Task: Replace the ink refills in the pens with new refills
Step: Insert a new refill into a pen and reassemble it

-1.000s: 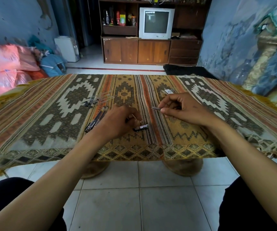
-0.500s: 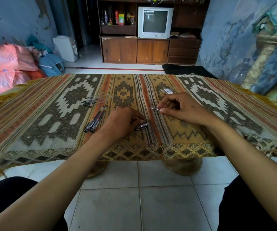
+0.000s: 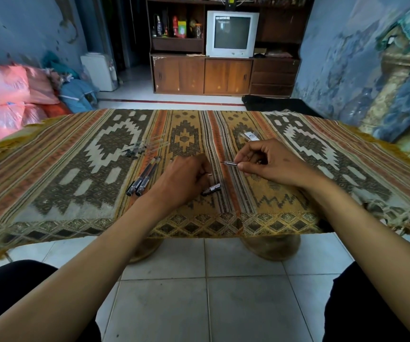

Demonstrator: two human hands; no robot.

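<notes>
My right hand [image 3: 270,162] pinches a thin ink refill [image 3: 228,163] whose metal tip points left. My left hand [image 3: 186,178] rests fist-like on the patterned cloth [image 3: 75,183], its fingers closed around a small pale part that barely shows. A short black pen piece [image 3: 212,189] lies on the cloth just below and right of that hand. Two black pens [image 3: 142,179] lie side by side to its left. Several clear refills and small dark parts [image 3: 147,148] lie further back.
A small clear packet [image 3: 250,136] lies behind my right hand. The table's front edge hangs over a tiled floor between my knees. Pink bags sit far left, a TV cabinet at the back.
My left hand has lifted slightly off the short black pen piece and curled tighter. My right hand keeps the refill almost still.
</notes>
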